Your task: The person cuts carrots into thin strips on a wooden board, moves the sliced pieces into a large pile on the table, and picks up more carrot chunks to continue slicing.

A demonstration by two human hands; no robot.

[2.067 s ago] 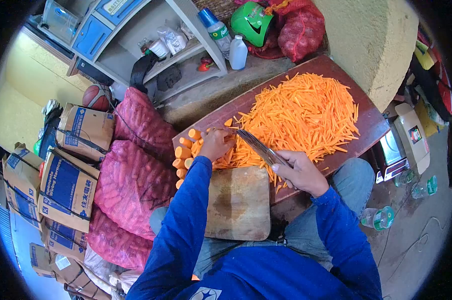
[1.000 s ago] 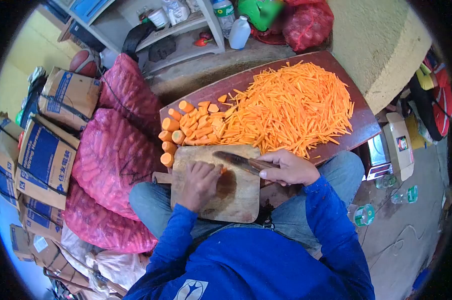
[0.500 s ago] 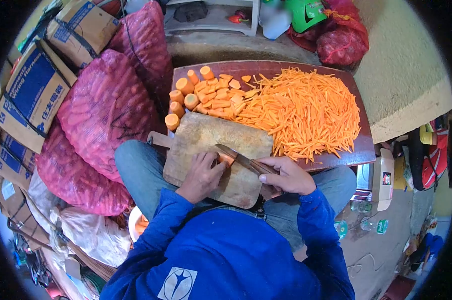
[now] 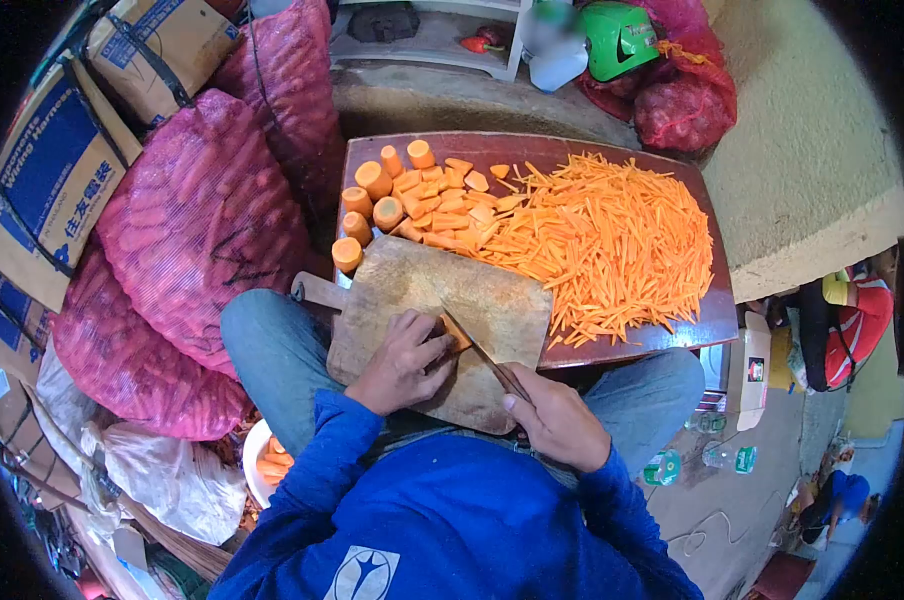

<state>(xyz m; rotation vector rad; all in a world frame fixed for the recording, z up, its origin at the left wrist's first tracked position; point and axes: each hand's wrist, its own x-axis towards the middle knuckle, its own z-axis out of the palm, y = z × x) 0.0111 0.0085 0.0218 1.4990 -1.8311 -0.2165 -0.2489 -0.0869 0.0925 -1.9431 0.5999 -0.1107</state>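
A wooden cutting board (image 4: 412, 270) lies across the lap. My left hand (image 4: 404, 364) is closed on a carrot piece (image 4: 456, 333) near the middle of the board. In my right hand (image 4: 555, 415) is the handle of a knife (image 4: 481, 354), its blade pointing up and left against the carrot piece. Beyond the board, a dark red table (image 4: 372, 147) bears a large heap of carrot strips (image 4: 627, 245) on its right side. Carrot slices (image 4: 447, 209) and several thick carrot chunks (image 4: 374, 180) lie on its left.
Pink mesh sacks of carrots (image 4: 207, 230) and cardboard boxes (image 4: 52, 180) crowd the left. A white bowl (image 4: 256, 460) with carrots is beside my left arm. A green helmet (image 4: 617, 42) and red mesh sack (image 4: 682, 105) sit behind the table. Plastic bottles (image 4: 662, 467) lie at right.
The knife has turned to a steeper angle, and my right hand has moved down and slightly left. My left hand still holds the carrot piece. The whole view has shifted slightly.
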